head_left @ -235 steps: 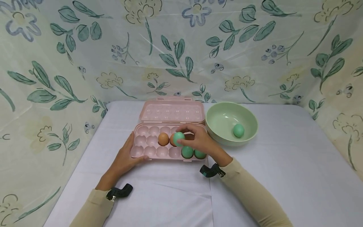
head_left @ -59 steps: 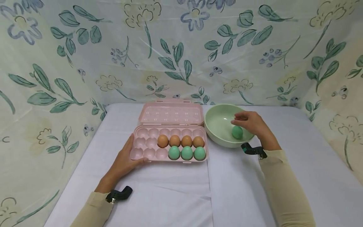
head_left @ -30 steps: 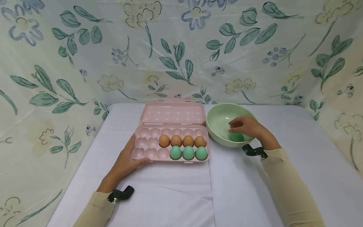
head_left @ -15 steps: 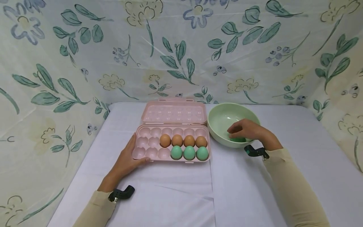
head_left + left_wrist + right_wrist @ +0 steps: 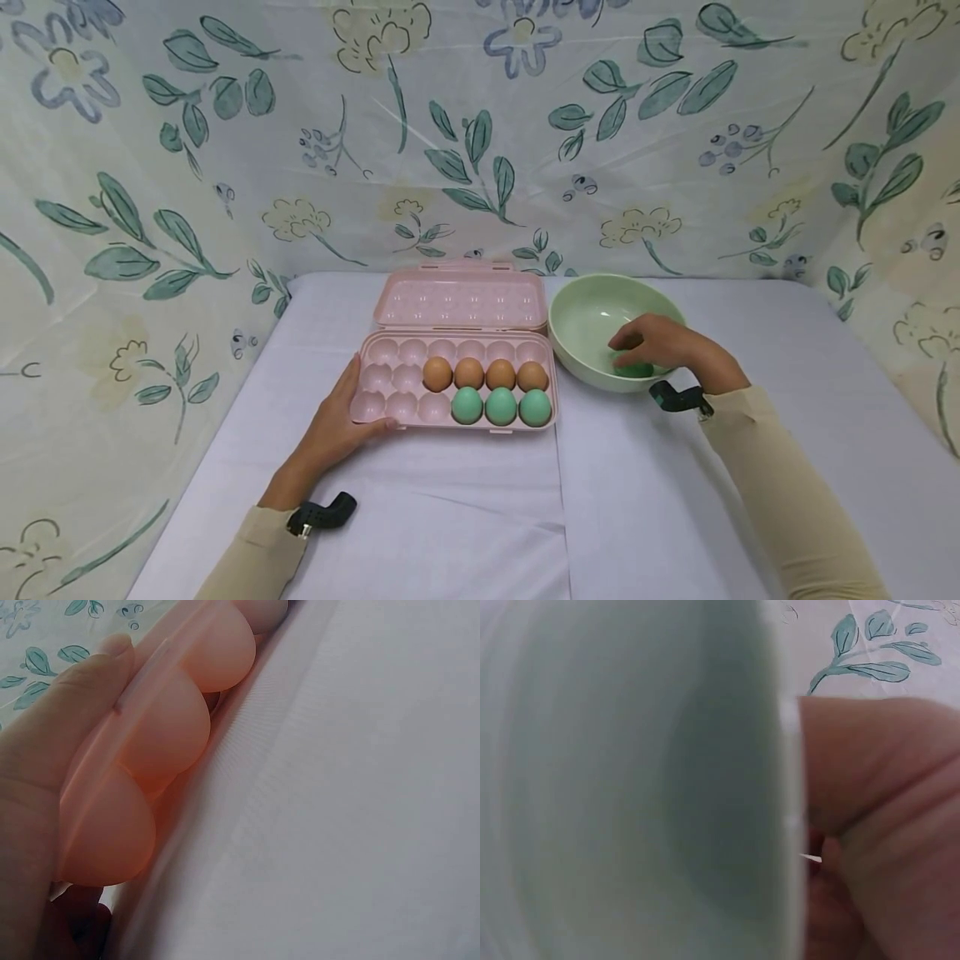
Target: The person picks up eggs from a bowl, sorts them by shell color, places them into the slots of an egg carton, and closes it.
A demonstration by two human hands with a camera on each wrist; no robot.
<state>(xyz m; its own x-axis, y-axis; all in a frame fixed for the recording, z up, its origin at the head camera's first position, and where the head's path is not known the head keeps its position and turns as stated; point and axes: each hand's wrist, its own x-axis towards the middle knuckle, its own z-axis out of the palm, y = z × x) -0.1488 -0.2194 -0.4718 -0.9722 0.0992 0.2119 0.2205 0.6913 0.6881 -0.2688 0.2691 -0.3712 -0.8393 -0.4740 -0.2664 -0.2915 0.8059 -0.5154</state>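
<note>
At the left end of the open pink egg carton (image 5: 384, 377), my left hand (image 5: 330, 429) grips the edge, its thumb along the front rim. The left wrist view shows that thumb on the rim, above the carton's rounded cups (image 5: 169, 724). Several brown eggs (image 5: 468, 373) fill part of the middle row; three green eggs (image 5: 501, 407) sit at the right of the front row. Inside the light green bowl (image 5: 585, 321), my right hand (image 5: 663, 343) holds a green egg (image 5: 636, 369) between fingers and thumb, partly hidden. In the right wrist view the bowl wall (image 5: 630, 780) covers the fingertips.
The carton's lid (image 5: 459, 298) lies folded back behind it, close to the bowl's left side. A white cloth (image 5: 450, 517) covers the table. Floral fabric (image 5: 465, 142) hangs behind and at both sides.
The green egg held earlier now sits in the front row of the carton. My right hand has moved to the bowl and lowered onto the egg there. My left hand stays on the carton.
</note>
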